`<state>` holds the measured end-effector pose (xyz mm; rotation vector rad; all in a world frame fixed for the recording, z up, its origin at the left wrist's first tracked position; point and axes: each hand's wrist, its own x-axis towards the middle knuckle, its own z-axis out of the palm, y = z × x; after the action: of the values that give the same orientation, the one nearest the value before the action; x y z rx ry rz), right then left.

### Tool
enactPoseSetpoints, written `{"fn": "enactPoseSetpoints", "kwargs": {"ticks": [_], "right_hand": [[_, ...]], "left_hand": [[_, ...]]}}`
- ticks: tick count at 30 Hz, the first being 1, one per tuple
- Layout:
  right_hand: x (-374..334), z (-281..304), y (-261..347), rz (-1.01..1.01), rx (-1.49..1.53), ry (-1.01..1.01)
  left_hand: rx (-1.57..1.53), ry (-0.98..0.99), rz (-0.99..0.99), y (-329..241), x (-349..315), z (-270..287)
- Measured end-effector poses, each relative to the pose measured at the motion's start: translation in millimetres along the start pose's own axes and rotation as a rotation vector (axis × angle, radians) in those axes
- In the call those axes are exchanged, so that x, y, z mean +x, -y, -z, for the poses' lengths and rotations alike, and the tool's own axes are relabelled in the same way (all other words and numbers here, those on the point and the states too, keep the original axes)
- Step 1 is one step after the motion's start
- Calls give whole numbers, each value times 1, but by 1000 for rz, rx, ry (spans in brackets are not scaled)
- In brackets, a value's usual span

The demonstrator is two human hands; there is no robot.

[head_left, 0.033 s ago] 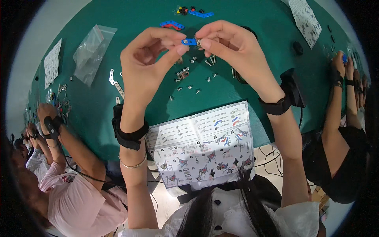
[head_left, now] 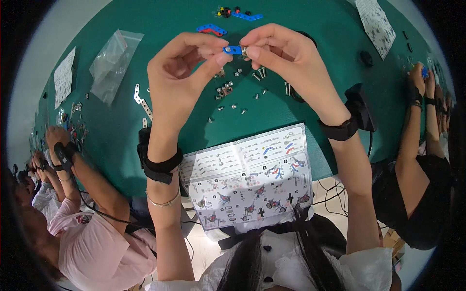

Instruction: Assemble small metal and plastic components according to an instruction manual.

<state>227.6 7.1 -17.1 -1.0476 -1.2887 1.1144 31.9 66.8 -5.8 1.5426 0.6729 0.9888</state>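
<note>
Above the table's middle, a short blue perforated strip (head_left: 235, 50) is held between both hands, with a silver screw or nut in its left end. My left hand (head_left: 182, 72) pinches that left end between thumb and fingertips. At the strip's right end, the thumb and index finger of my right hand (head_left: 284, 56) close on a small metal piece (head_left: 243, 50), mostly hidden by the fingertips. Below the hands lie several loose screws and nuts (head_left: 224, 90). Just beyond the left fingertips rest a blue angled strip (head_left: 212, 29) and a red one (head_left: 209, 33) under it.
A printed instruction sheet (head_left: 247, 179) lies at the near table edge. Left are a clear plastic bag (head_left: 114, 65) and silver perforated strips (head_left: 143, 104); at the far side, another blue strip (head_left: 247, 17) beside small rings. People work on both sides, a hand (head_left: 57, 138) at left.
</note>
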Motion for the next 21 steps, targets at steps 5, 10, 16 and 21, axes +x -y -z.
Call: {"fn": "enactPoseSetpoints", "kwargs": {"ticks": [5,10,16,21], "right_hand": [[0,0,-2,19,28,30],[0,-2,-3,14,37,35],[-2,-4,-7,36,-4,46],[-3,-10,-13,175,-175,16]], "left_hand": [[-20,-3,-19,1,-1,3],[-62,18,-76,2,-1,5],[-81,29,-111,3,-2,4],[-90,81,-126,3,0,2]]}}
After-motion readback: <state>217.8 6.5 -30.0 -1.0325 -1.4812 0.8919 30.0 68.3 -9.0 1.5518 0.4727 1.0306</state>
